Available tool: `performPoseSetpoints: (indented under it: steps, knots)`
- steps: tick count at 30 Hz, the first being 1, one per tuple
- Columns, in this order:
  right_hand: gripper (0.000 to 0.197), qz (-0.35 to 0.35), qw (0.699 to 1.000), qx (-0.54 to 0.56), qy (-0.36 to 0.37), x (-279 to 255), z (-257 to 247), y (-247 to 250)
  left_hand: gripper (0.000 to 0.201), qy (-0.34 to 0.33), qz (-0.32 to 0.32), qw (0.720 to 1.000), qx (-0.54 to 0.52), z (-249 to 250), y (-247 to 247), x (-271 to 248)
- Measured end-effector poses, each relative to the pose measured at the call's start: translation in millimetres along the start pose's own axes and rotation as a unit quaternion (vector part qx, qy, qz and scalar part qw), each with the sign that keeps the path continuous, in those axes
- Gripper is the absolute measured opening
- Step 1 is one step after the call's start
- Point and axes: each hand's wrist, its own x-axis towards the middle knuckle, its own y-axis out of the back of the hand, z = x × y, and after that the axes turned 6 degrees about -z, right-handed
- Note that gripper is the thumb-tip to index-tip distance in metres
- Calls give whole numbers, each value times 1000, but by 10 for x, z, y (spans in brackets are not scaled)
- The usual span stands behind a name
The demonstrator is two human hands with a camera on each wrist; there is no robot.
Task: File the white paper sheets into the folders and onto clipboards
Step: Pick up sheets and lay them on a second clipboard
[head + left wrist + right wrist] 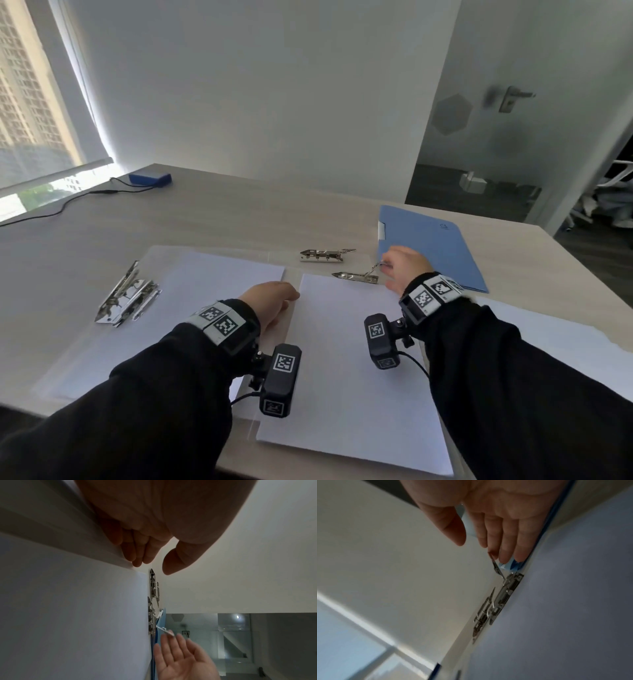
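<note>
An open clear folder [277, 255] lies on the table with a white sheet [212, 291] on its left half and another white sheet [342, 370] on its right half. My left hand [274, 298] rests with its fingertips [137, 562] on the left edge of the right sheet, thumb apart. At the top of that sheet sits a metal lever clip [356, 277] with its lever [496, 566] raised. My right hand [404, 267] touches the lever tip with straight fingers [493, 545]. A second clip [323, 255] lies just beyond.
A closed blue folder [431, 246] lies behind my right hand. A large metal clip [126, 298] stands at the left sheet's edge. More white paper [565, 339] lies at the right. A blue box [149, 179] with a cable sits far left.
</note>
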Motion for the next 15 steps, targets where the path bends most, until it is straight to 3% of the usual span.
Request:
performPoseSetpoints:
  steps: [3, 7, 10, 13, 15]
  knots:
    - [23, -56, 964, -253, 65, 21, -60, -210, 10, -22, -14, 1000, 15, -4, 5, -10]
    - [37, -153, 837, -521, 74, 3, -203, -501, 11, -42, -22, 998, 28, -5, 5, -37]
    - [55, -188, 761, -620, 21, 19, -302, -628, 15, -43, -26, 998, 21, -6, 24, -38]
    - [51, -221, 677, -701, 5, 34, -290, -702, 20, -43, -32, 998, 18, -17, 39, -17]
    - [52, -238, 642, -729, 7, 41, -247, -753, 22, -43, -35, 998, 16, -18, 39, -7]
